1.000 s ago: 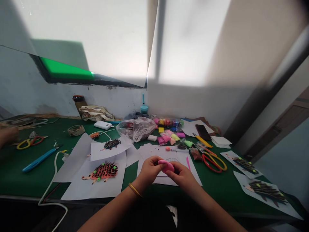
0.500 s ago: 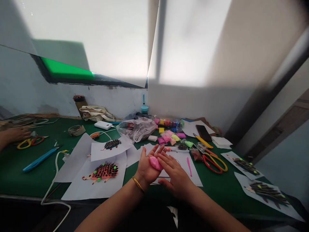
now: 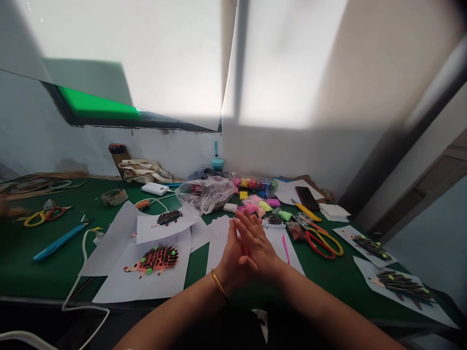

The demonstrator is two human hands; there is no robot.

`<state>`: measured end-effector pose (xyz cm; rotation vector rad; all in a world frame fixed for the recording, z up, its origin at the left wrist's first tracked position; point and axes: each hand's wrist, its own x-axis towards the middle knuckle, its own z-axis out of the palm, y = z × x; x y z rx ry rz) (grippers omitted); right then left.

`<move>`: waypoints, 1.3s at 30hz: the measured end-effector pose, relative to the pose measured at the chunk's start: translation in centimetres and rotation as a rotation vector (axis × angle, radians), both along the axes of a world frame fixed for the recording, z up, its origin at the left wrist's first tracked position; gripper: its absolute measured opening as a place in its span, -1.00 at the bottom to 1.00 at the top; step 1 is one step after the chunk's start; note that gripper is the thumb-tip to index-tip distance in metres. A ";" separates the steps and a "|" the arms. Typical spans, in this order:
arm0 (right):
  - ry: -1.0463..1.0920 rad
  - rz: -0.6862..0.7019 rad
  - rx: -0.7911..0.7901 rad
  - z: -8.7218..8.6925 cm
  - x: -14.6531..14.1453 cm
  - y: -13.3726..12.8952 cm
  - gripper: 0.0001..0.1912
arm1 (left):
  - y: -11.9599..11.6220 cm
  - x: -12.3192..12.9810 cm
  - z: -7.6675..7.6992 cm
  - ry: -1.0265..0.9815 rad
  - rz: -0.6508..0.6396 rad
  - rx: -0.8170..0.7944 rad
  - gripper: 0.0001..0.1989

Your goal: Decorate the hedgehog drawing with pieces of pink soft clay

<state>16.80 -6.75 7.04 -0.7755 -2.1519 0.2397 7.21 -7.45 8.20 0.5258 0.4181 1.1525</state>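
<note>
My left hand [image 3: 233, 257] and my right hand [image 3: 257, 243] are pressed palm to palm, fingers pointing up and away from me. Between the palms is a lump of pink modelling clay [image 3: 246, 251], almost wholly hidden, with only a sliver showing. A gold bangle [image 3: 219, 286] circles my left wrist. Under and beyond the hands lie white paper sheets [image 3: 219, 243]. A pink modelling tool [image 3: 285, 249] rests on the paper, right of my right hand.
Hedgehog pictures [image 3: 156, 260] lie at left and right. Clay packets [image 3: 264, 205], a plastic bag [image 3: 207, 194], a phone [image 3: 306, 198], a yellow cutter [image 3: 306, 211] and scissors [image 3: 324, 245] stand around. A blue cutter [image 3: 60, 243] and a co-worker's blurred hand [image 3: 10, 209] are at left.
My right hand has closed over my left palm, covering the pink clay that lay in view there. The co-worker's hand at far left has drawn back leftward.
</note>
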 end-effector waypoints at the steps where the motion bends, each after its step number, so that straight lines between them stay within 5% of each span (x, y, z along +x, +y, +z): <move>1: 0.030 0.019 -0.053 0.1 0.3 0.1 -0.04 | 0.0 -0.4 0.0 -0.031 -0.049 0.016 -0.28; 6: 0.289 0.019 -0.386 -0.6 0.8 0.9 -0.09 | 0.3 -1.4 -0.8 -0.014 -0.129 -0.016 -0.28; 13: 0.116 -0.099 -0.109 -1.6 -1.5 1.3 -0.15 | 0.5 0.5 -1.8 -0.018 -0.013 -0.054 -0.28; 20: 0.488 0.117 -0.428 0.3 -0.1 3.2 -0.13 | 1.3 -1.5 -0.2 -0.051 -0.078 -0.036 -0.33; 23: 0.532 0.007 -0.500 0.0 2.2 5.3 -0.18 | 2.8 -3.2 -0.2 -0.089 -0.072 -0.104 -0.32; 25: 0.444 -0.176 -0.520 -0.9 4.4 6.6 -0.26 | 4.0 -4.5 -0.4 -0.106 -0.027 -0.137 -0.30; 27: 0.071 -0.347 -0.525 -2.1 6.8 7.6 -0.40 | 5.1 -5.8 -0.8 -0.120 0.029 -0.137 -0.29; 32: -0.186 -0.350 -0.570 -4.8 10.1 7.5 -0.73 | 6.7 -7.7 -2.5 -0.148 0.082 -0.157 -0.33; 39: -0.474 -0.381 -0.393 -6.5 9.1 5.1 -0.58 | 6.4 -7.8 -4.1 -0.190 0.056 -0.173 -0.32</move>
